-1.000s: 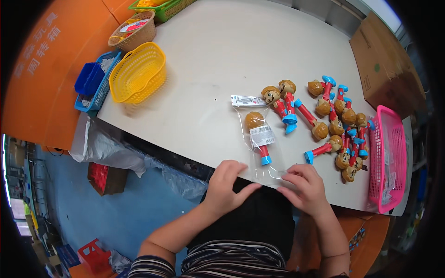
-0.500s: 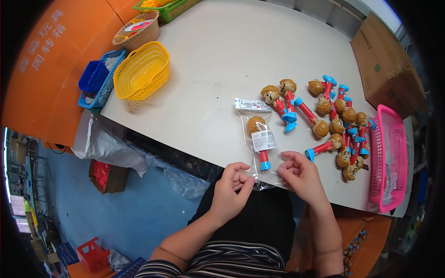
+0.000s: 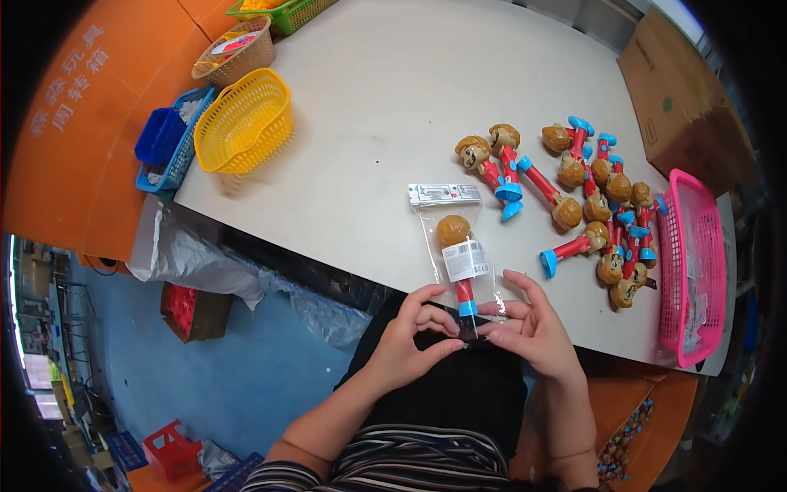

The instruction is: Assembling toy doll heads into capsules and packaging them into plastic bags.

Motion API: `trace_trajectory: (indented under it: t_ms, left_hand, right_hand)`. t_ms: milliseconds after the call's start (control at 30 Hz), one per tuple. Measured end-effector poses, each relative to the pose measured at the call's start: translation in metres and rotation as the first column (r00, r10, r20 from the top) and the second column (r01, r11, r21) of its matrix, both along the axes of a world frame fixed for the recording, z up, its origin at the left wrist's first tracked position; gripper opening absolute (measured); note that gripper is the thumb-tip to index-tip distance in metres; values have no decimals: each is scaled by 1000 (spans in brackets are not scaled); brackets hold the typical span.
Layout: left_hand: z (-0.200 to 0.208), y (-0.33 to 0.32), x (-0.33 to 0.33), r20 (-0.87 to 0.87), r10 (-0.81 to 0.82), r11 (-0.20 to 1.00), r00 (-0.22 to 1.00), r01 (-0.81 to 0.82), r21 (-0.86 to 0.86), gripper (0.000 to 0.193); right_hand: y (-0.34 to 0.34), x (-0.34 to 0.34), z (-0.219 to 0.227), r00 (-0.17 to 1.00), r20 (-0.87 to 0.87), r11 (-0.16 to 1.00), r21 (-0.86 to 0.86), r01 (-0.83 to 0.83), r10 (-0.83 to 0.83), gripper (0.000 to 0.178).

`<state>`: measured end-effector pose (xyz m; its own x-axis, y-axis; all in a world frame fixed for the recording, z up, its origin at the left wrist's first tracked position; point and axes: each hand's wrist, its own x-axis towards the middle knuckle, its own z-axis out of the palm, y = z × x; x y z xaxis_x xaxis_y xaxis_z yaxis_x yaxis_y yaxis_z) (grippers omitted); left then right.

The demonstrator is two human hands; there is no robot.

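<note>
A transparent plastic bag (image 3: 420, 215) with a silver printed header lies at the table's near edge, its lower end hanging past it. Inside is a toy (image 3: 454, 230) with a brown round head, a red stem and a blue base, a white label (image 3: 465, 261) across its middle. My left hand (image 3: 414, 336) is closed on the bag's lower left corner, thumb against fingers. Opposite, my right hand (image 3: 531, 330) pinches the lower right side, its index finger raised. Several similar unbagged toys (image 3: 567, 211) lie loosely to the right.
A pink basket (image 3: 668, 271) holding transparent bags stands at the table's right edge, before a cardboard box (image 3: 680, 98). At the left are a yellow basket (image 3: 246, 123), a blue basket (image 3: 187, 152), a tan basket (image 3: 246, 57) and a green basket (image 3: 303, 15).
My hands have come closer together, gathering the bag's lower end between them. The bag and its toy have slid slightly toward me.
</note>
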<state>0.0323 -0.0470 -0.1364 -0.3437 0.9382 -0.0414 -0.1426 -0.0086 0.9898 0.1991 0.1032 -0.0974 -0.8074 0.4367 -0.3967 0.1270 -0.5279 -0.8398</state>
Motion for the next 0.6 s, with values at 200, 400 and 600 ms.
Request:
trace_trajectory:
  t_ms: [200,400,600]
  left_hand:
    - [0,-1,1,-1,-45,999,999,45,13,68]
    - [-6,-15,0,-93,-12,1000,996,10,-21,58]
    - [-1,-22,13,-29,146,987,989,-148,-69,39]
  right_hand:
    - [-13,-3,4,996,-33,997,-27,78,-79,86]
    - [-20,0,1,988,88,986,116,119,-129,74]
    - [-25,0,-5,979,74,973,149,175,-187,63]
